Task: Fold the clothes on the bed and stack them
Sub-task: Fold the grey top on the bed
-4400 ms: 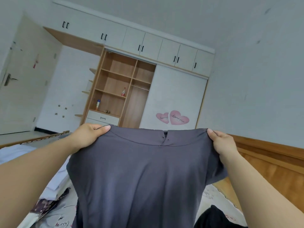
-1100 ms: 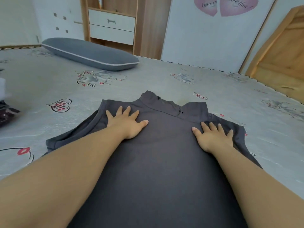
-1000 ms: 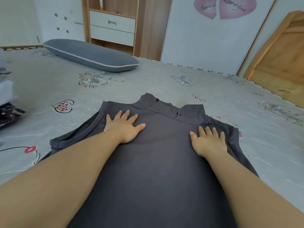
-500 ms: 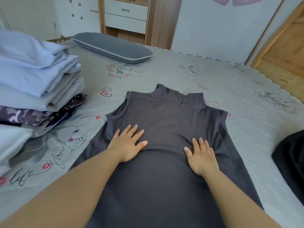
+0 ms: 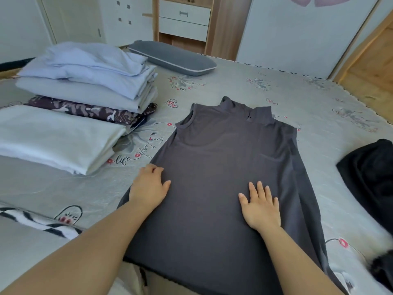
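The right hand (image 5: pixel 261 206) lies flat, fingers spread, on the dark grey sleeveless garment (image 5: pixel 223 167). The left hand (image 5: pixel 148 187) rests at the garment's left edge, fingers curled at the hem. Beyond the left hand, folded clothes (image 5: pixel 85 92) are stacked on the bed (image 5: pixel 319 107).

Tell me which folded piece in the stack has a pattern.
The dark camouflage-print piece, sandwiched between the pale grey and blue folds above and the white piece below; the others are plain.
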